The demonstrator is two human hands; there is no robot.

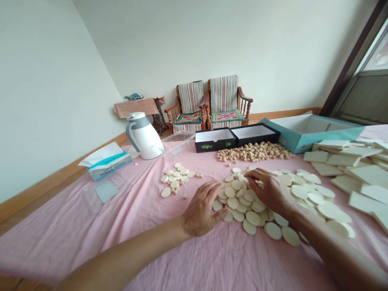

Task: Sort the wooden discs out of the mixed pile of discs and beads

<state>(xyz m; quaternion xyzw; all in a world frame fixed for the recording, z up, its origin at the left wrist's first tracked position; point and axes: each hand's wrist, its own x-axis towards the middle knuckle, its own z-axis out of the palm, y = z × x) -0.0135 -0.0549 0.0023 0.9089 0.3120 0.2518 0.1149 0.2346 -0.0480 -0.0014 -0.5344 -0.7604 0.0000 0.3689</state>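
A heap of pale, round, flat wooden discs (253, 218) lies on the pink cloth (145, 250). At its left edge rests my left hand (201, 208), open, with the fingers stretched forward and the thumb against the nearest discs. My right hand (266, 188) is over the middle of the heap, palm down. Its fingers are bent together toward the discs, and whatever lies between them is hidden. Larger discs (330, 210) spread to the right of my right wrist. A smaller group of discs (176, 178) with a few tiny wooden pieces sits apart, beyond my left hand.
Small wooden beads (254, 152) are piled before two black boxes (215, 141). A teal box (303, 137) and stacked square boards (348, 173) stand right. Leftward are a white jug (147, 139), a tissue box (109, 163) and clear plastic trays (178, 143).
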